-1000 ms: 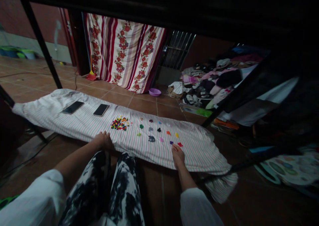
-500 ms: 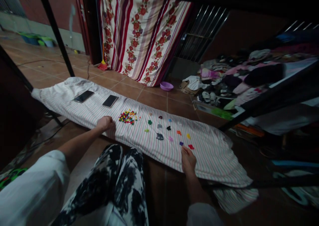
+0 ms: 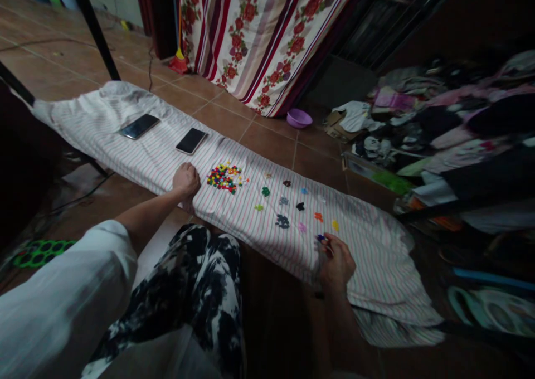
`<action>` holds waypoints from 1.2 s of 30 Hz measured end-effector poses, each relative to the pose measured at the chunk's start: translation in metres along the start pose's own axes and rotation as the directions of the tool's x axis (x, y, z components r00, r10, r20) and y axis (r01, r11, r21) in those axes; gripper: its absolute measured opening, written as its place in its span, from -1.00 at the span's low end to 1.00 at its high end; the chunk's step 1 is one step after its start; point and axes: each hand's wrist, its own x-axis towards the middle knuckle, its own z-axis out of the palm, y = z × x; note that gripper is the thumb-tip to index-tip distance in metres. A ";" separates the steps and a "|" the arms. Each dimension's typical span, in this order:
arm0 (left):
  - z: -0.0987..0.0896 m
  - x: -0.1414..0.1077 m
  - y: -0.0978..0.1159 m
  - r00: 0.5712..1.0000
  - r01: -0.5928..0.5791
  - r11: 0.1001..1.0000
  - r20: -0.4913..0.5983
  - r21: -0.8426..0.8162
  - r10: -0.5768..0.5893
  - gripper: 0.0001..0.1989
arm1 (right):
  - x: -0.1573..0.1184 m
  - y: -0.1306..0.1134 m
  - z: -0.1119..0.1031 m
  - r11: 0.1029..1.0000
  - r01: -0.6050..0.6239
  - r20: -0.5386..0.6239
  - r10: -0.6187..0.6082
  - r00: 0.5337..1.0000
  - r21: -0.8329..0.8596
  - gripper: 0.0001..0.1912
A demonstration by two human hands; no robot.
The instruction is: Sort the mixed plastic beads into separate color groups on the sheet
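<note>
My left hand [image 3: 186, 180] is a closed fist resting on the striped cloth [image 3: 234, 223]; anything inside it is hidden. To its right lies a heap of mixed coloured beads [image 3: 224, 177]. My right hand [image 3: 337, 259] has its fingertips bent together at the small dark blue pile [image 3: 320, 238]; what they pinch is too small to make out. Around it lie sorted little piles: yellow [image 3: 335, 224], orange [image 3: 319, 217], pink [image 3: 302, 228], black [image 3: 300, 206], dark grey [image 3: 282, 221], light grey [image 3: 283, 200], dark green [image 3: 266, 191], and several more.
Two phones [image 3: 191, 141] lie on the cloth's left part. Black metal posts [image 3: 94, 28] stand at the sides. Beyond are a floral curtain [image 3: 246, 39], a purple basin [image 3: 299, 118] and, at right, heaped clothes [image 3: 434, 117]. My knees [image 3: 184, 290] are close to the near edge.
The view has tilted and come closer to the cloth. My right hand has turned over the dark blue pile and now covers the spot of the red pile. My left fist stays beside the heap.
</note>
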 end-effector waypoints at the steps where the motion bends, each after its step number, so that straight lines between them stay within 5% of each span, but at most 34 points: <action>1: 0.005 0.001 0.001 0.999 0.015 1.000 -0.045 -0.010 -0.015 -0.59 | -0.002 -0.012 0.011 1.000 0.010 0.065 -0.012 0.998 0.018 -0.62; 6: 0.021 -0.004 0.006 0.984 0.010 0.997 -0.174 -0.078 -0.024 -0.61 | -0.018 -0.050 0.097 0.997 0.065 0.402 -0.043 0.915 -0.042 -0.61; 10: 0.024 -0.007 0.006 0.982 0.024 0.993 -0.184 -0.115 -0.045 -0.64 | -0.027 -0.051 0.181 0.966 0.259 0.629 -0.185 0.755 -0.027 -0.65; 14: 0.024 -0.007 0.007 0.981 0.044 0.988 -0.178 -0.150 -0.070 -0.64 | -0.024 -0.051 0.250 0.874 0.485 0.720 -0.319 0.616 -0.028 -0.69; 18: 0.023 -0.005 0.009 0.982 0.054 0.990 -0.172 -0.134 -0.077 -0.64 | -0.016 -0.049 0.297 0.799 0.599 0.759 -0.354 0.546 -0.058 -0.67; 24: 0.022 -0.006 0.011 0.982 0.068 0.993 -0.166 -0.096 -0.084 -0.67 | -0.003 -0.040 0.331 0.702 0.699 0.840 -0.294 0.455 -0.134 -0.68; 32: 0.022 -0.006 0.012 0.977 0.058 0.991 -0.196 -0.124 -0.081 -0.69 | -0.004 -0.067 0.332 0.488 0.843 0.920 -0.174 0.350 -0.229 -0.64; 36: 0.023 -0.005 0.011 0.973 0.056 0.991 -0.214 -0.125 -0.082 -0.69 | -0.009 -0.082 0.338 0.460 0.865 0.958 -0.092 0.271 -0.200 -0.70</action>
